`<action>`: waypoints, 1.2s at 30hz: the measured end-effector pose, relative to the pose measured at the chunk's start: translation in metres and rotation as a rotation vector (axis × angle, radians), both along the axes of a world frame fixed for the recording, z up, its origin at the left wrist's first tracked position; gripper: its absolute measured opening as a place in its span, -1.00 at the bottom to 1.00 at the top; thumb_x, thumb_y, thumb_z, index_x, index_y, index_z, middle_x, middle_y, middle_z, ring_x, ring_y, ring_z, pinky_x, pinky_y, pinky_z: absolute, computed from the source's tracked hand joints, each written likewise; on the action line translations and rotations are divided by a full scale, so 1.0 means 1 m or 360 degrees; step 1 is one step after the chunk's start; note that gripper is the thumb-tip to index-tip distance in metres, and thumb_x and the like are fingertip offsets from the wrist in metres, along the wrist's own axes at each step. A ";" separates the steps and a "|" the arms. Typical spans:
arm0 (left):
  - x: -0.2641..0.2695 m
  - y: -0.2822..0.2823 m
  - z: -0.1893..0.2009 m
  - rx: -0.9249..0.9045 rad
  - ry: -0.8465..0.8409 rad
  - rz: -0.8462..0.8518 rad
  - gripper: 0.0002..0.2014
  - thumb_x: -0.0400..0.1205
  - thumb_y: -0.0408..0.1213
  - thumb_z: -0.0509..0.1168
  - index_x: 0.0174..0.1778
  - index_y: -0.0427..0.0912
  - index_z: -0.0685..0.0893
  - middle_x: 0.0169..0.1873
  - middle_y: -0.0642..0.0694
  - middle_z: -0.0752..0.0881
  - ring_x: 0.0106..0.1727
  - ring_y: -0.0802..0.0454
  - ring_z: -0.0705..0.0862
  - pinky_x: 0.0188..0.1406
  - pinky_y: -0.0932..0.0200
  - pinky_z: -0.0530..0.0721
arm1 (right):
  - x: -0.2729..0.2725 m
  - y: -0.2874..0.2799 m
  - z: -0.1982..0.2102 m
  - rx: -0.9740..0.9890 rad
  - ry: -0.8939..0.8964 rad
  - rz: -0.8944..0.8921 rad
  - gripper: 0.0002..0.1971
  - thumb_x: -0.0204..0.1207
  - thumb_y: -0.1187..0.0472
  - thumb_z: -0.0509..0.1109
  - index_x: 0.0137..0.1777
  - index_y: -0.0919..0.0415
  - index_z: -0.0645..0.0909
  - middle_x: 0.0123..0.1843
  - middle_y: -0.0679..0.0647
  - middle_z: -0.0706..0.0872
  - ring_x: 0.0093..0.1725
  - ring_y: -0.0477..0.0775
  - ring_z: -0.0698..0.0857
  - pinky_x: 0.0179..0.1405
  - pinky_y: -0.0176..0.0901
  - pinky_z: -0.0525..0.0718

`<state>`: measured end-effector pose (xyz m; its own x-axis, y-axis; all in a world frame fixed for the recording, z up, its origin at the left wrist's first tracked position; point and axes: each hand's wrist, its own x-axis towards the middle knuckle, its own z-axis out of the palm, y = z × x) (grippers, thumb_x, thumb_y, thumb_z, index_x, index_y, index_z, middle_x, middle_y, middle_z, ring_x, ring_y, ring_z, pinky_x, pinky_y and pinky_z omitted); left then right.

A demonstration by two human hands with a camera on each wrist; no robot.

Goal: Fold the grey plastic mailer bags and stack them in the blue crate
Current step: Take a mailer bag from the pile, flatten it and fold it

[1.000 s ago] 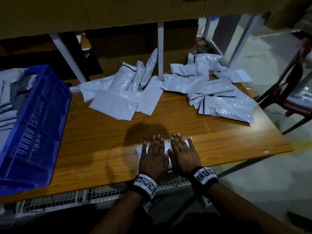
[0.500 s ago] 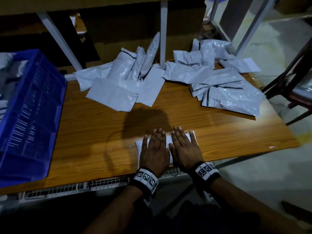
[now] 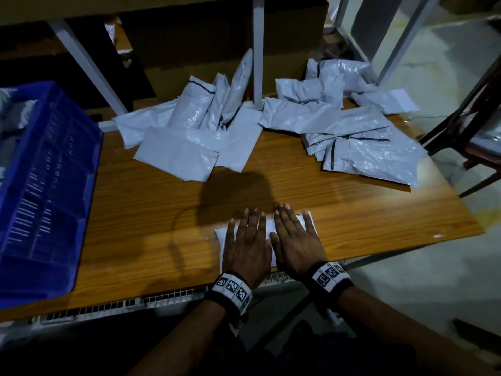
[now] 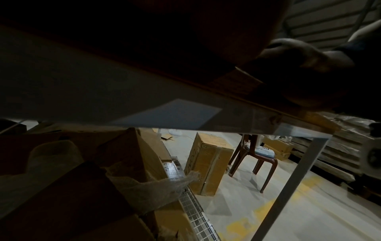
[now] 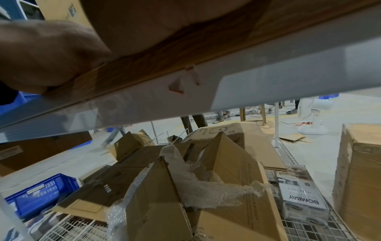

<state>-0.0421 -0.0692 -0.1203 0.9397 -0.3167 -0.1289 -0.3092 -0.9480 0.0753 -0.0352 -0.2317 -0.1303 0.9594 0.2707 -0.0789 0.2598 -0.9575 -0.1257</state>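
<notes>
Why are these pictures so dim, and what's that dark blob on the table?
Head view: low light; the blob is a shadow on the table beyond the hands. Left wrist view: mostly black, pressed against the table edge. Right wrist view: brighter, lines bent by the wide lens.

Left hand (image 3: 248, 249), right hand (image 3: 296, 244) — palms down, fingers straight, side by side, thumbs nearly touching.

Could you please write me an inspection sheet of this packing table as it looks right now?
Surface: wooden table, dimly lit, bare in the middle.
Job's things: folded mailer flat at the near edge; loose mailer bags heaped along the far edge; blue crate on the table's left end.
Clutter: nothing seen on the table beyond the bags.
Grippers: left hand and right hand pressing flat on the folded mailer, fingers straight.
Cables: nothing seen on the table.
Surroundings: chair to the right; cardboard boxes underneath.
</notes>
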 end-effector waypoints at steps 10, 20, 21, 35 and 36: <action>0.011 0.019 0.027 -0.0432 0.0241 0.0019 -0.30 0.77 0.21 -0.25 0.80 -0.04 0.13 0.79 -0.08 0.19 0.81 0.00 0.00 0.77 -0.09 -0.14 | 0.002 -0.011 0.017 0.0248 0.0103 -0.0011 -0.02 0.60 -0.38 -0.62 0.82 0.15 0.09 0.85 0.05 0.05 0.82 0.01 -0.15 0.77 0.30 -0.17; 0.025 0.060 0.069 -0.0546 0.0292 0.0187 -0.23 0.41 0.16 0.62 0.54 0.06 0.59 0.30 -0.01 0.71 0.33 -0.06 0.66 0.33 0.01 0.64 | 0.013 -0.036 0.075 0.0142 0.0293 0.0022 -0.34 0.52 -0.02 0.46 0.64 0.00 0.46 0.41 0.09 0.66 0.42 0.24 0.60 0.36 0.03 0.60; 0.025 0.061 0.072 -0.0562 0.0265 0.0179 -0.20 0.38 0.16 0.65 0.54 0.04 0.59 0.27 0.00 0.72 0.30 -0.05 0.67 0.31 0.02 0.65 | 0.012 -0.034 0.078 0.0187 0.0245 0.0018 -0.34 0.48 -0.02 0.50 0.61 -0.01 0.50 0.35 0.08 0.68 0.37 0.23 0.61 0.29 0.02 0.63; -0.038 0.073 0.029 -0.0628 -0.0468 -0.0255 -0.69 0.39 -0.23 0.48 0.03 0.08 0.70 -0.02 0.00 0.62 -0.06 -0.10 0.64 -0.16 0.02 0.62 | -0.034 -0.036 0.037 0.0359 -0.0199 0.0201 -0.67 0.23 0.09 0.61 -0.08 -0.16 0.56 -0.03 -0.15 0.58 -0.05 0.07 0.60 -0.22 -0.10 0.39; -0.045 0.072 0.023 -0.0631 -0.0425 -0.0258 -0.68 0.40 -0.17 0.50 0.07 0.08 0.70 0.00 0.00 0.62 -0.05 -0.10 0.65 -0.16 0.00 0.63 | -0.039 -0.041 0.031 0.0364 -0.0144 0.0199 -0.65 0.21 0.13 0.55 -0.06 -0.18 0.54 0.01 -0.18 0.57 0.00 0.05 0.59 -0.20 -0.11 0.39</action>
